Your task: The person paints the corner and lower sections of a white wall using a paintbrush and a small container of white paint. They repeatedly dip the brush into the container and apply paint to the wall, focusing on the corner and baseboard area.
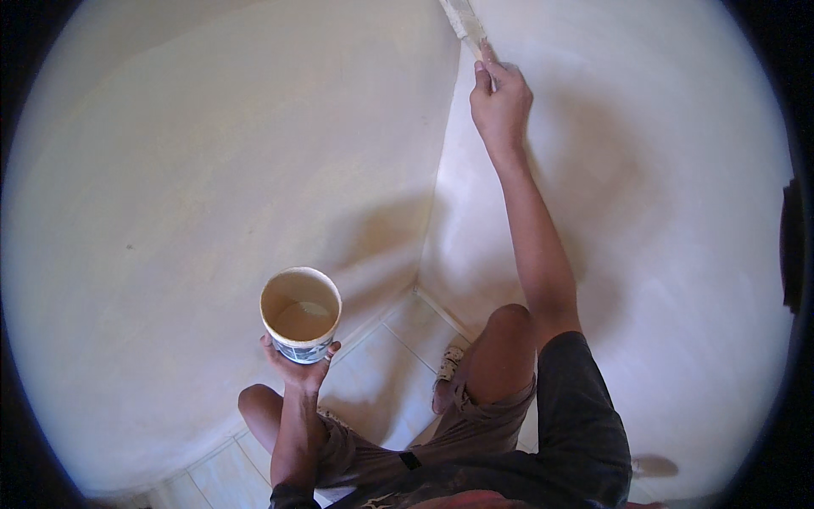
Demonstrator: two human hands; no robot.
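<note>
My left hand (pixel 298 366) is wrapped round the lower part of a paint bucket (pixel 301 349), which is pale with a dark printed band. Inside it, cream-coloured paint (pixel 303 321) covers the bottom. High up at the wall corner, my right hand (pixel 502 95) grips the handle of a paintbrush (pixel 466 24). Pale paint coats the brush's bristles, whose far end runs out of the top of the view. The brush lies along the inside corner between the two walls.
A left wall (pixel 212 161) and a right wall (pixel 678 254) meet in a corner ahead of me. Below is a tiled floor (pixel 373 369), where my bent knees and a paint-spotted shoe (pixel 450 363) show. A dark object (pixel 792 246) stands at the far right edge.
</note>
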